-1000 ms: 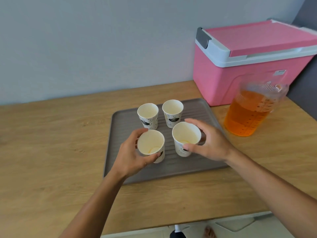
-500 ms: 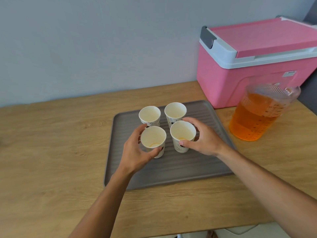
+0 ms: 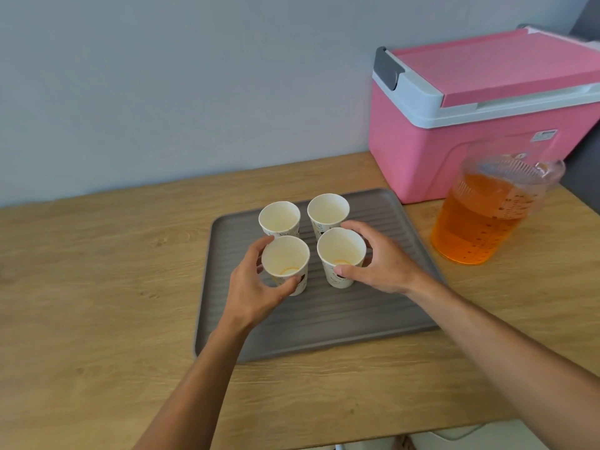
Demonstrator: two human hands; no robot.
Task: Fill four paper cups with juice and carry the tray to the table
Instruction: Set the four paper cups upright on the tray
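Observation:
Several white paper cups stand upright in a tight square on a grey ribbed tray (image 3: 324, 329). My left hand (image 3: 256, 287) wraps the near left cup (image 3: 285, 258), which has a thin trace of orange at its bottom. My right hand (image 3: 383, 261) grips the near right cup (image 3: 341, 250), also with an orange trace. The far left cup (image 3: 279, 217) and far right cup (image 3: 328, 209) look empty. A clear plastic pitcher (image 3: 487, 216) of orange juice stands on the wooden counter to the right of the tray, untouched.
A pink cooler box (image 3: 470, 118) with a white-and-grey lid sits at the back right against the wall, just behind the pitcher. The wooden counter (image 3: 97, 287) stretches left of the tray. Its front edge runs along the bottom of the view.
Both hands have slid the two near cups back towards the two far cups, closing the gap between the rows. The camera has shifted a little to the left.

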